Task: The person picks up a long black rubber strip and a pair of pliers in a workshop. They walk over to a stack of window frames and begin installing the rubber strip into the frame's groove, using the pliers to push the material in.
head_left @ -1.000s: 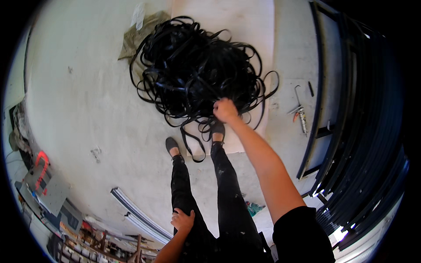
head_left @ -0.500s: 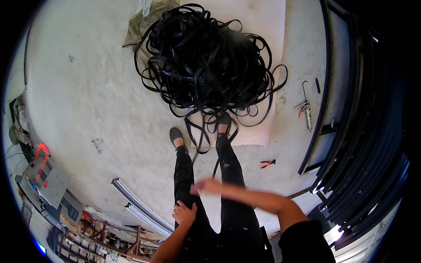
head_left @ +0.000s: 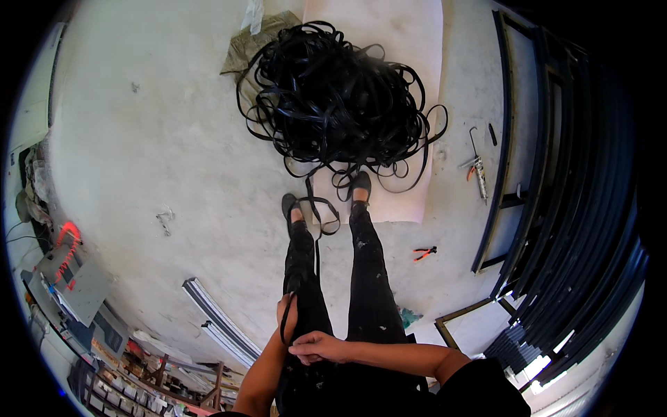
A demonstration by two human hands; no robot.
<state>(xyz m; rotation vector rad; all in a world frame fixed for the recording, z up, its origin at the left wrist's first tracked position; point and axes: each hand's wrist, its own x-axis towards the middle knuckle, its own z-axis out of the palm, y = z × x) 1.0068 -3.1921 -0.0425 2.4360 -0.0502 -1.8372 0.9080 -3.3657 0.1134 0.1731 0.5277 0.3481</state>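
Observation:
A large tangled heap of flat black strip (head_left: 333,104) lies on the floor ahead of me. From its near side one length comes back past my feet and down along my left leg to my hands. My left hand (head_left: 287,313), by my left thigh, is closed on this strip, its fingers partly hidden. A narrow bend of strip runs from there to my right hand (head_left: 318,347), which pinches it with thumb and fingers just nearer to me. Both hands are above my dark trousers.
Under the heap lie a pale sheet (head_left: 410,201) and a brownish sack (head_left: 243,48). Orange-handled pliers (head_left: 424,254) and a caulking gun (head_left: 479,177) are on the floor to the right. Dark metal frames (head_left: 511,139) stand beyond them. A metal rail (head_left: 222,323) lies at left.
My right hand has come down toward me, drawing the strip with it. My left hand has moved slightly up my leg onto the strip. The strip between my feet has shifted left.

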